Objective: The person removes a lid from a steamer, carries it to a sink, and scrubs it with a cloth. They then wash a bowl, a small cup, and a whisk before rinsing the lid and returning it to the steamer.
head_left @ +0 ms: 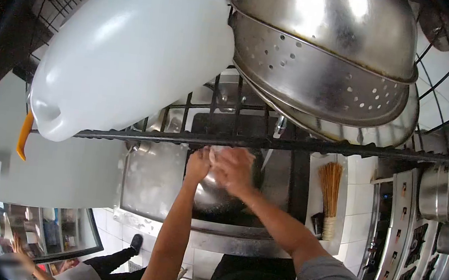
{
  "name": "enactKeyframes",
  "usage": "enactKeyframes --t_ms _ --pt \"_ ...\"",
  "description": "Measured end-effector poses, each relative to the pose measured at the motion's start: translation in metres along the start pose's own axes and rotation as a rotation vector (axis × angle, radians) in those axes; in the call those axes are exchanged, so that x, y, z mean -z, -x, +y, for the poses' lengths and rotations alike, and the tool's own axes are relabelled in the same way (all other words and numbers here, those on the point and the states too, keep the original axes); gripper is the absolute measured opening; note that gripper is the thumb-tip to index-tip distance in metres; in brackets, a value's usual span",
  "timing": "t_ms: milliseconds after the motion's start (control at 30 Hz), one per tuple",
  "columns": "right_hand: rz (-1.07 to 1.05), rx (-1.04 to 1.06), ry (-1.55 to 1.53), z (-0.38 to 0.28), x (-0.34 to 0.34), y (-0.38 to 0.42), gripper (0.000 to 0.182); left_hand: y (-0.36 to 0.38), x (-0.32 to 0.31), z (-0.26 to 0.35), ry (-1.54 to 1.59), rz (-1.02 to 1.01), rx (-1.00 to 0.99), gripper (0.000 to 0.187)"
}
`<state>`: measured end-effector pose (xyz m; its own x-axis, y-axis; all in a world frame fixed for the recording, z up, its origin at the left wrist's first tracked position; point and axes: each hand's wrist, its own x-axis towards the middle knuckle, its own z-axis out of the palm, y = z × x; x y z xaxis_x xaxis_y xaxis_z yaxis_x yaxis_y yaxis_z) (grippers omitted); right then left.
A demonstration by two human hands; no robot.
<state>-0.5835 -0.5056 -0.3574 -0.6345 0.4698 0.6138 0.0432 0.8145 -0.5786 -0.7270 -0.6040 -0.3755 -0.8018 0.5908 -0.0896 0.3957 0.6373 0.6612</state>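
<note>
In the sink (154,187) sits a shiny round metal bowl (213,195), partly covered by my hands and forearms. At its far left side my left hand (198,164) is closed, its fingers curled; what they grip is hidden, and I cannot tell what it is. My right hand (234,169) lies over the bowl close beside the left one, its fingers smeared by motion. Just past both hands runs the front bar of a black wire rack (289,145). A metal tap (280,127) shows behind this bar.
Overhead, the rack carries a large white plastic container (135,48) and stacked metal bowls and colanders (318,79). A bamboo brush (328,192) lies on the right ledge. Gas burners (416,242) and pots (438,190) stand farther right. Another person (79,275) is at lower left, near a glass-fronted cabinet (50,231).
</note>
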Motion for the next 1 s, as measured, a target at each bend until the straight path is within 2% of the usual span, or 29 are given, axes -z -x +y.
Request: enactKeyframes --t_ms 67,133,200,267,300,333,400,433,467,500,533,600,633,667,733,767,800,867,900,933,1000 --pt "-0.117 -0.159 -0.075 0.022 -0.018 0.016 0.019 0.001 0.007 -0.024 -0.054 0.019 0.003 0.055" --pt "-0.059 -0.263 0.049 0.033 -0.034 0.033 0.020 -0.004 0.011 -0.025 0.061 -0.040 0.111 0.058" --pt "0.007 -0.350 0.190 0.039 -0.038 0.035 0.025 -0.021 -0.001 -0.035 0.012 -0.017 0.091 0.061" --pt "0.057 -0.278 0.279 0.001 -0.035 0.052 0.031 -0.030 -0.022 -0.064 -0.072 0.163 -0.031 0.062" --pt "0.075 -0.222 0.296 -0.014 -0.032 0.056 0.032 -0.027 -0.023 -0.065 -0.067 0.154 -0.030 0.062" --pt "0.093 -0.167 0.315 -0.028 -0.031 0.060 0.033 -0.024 -0.022 -0.057 -0.050 0.178 -0.257 0.064" --pt "-0.133 -0.139 0.109 -0.016 -0.041 0.057 0.041 -0.024 -0.016 -0.046 -0.034 0.215 -0.488 0.065" --pt "-0.295 -0.186 -0.002 -0.020 0.010 0.008 0.041 -0.015 -0.007 -0.037 -0.001 0.140 -0.229 0.061" --pt "-0.395 -0.498 -0.053 0.023 -0.010 -0.011 0.041 -0.005 -0.003 -0.037 0.031 0.061 0.036 0.059" --pt "-0.452 -0.652 -0.082 0.045 -0.030 -0.005 0.041 -0.003 -0.014 -0.053 0.103 0.089 0.129 0.063" --pt "-0.506 -0.806 -0.100 0.068 -0.051 0.002 0.041 0.004 -0.013 -0.052 0.105 0.091 0.140 0.063" --pt "-0.331 -0.706 -0.001 0.076 -0.070 0.030 0.038 0.011 -0.008 -0.039 0.105 0.149 0.185 0.064" --pt "-0.241 -0.640 0.054 0.079 -0.072 0.036 0.038 0.006 -0.014 -0.050 0.084 0.114 0.177 0.059" --pt "-0.180 -0.470 0.133 0.052 -0.055 0.040 0.038 0.002 -0.026 -0.068 0.094 0.115 0.181 0.059" --pt "-0.089 -0.167 0.286 -0.005 -0.019 0.034 0.039 0.000 -0.050 -0.095 0.197 0.149 0.064 0.052" --pt "-0.059 -0.029 0.348 -0.032 -0.001 0.024 0.039 0.010 -0.033 -0.065 0.161 0.087 -0.032 0.046" --pt "-0.024 -0.016 0.387 -0.024 -0.010 0.016 0.038 0.016 -0.022 -0.045 0.162 0.100 -0.039 0.046" --pt "-0.124 -0.117 0.161 0.023 -0.045 -0.008 0.035 0.036 -0.013 -0.025 0.102 0.137 0.079 0.046" --pt "-0.315 -0.334 -0.033 0.048 -0.041 -0.028 0.035 0.041 -0.015 -0.019 0.128 0.171 0.113 0.048" --pt "-0.477 -0.577 -0.177 0.073 -0.036 -0.048 0.036 0.045 -0.019 -0.019 0.184 0.161 0.058 0.051" --pt "-0.685 -0.917 -0.237 0.075 -0.015 -0.062 0.037 0.055 -0.023 -0.003 0.239 0.180 0.051 0.050"
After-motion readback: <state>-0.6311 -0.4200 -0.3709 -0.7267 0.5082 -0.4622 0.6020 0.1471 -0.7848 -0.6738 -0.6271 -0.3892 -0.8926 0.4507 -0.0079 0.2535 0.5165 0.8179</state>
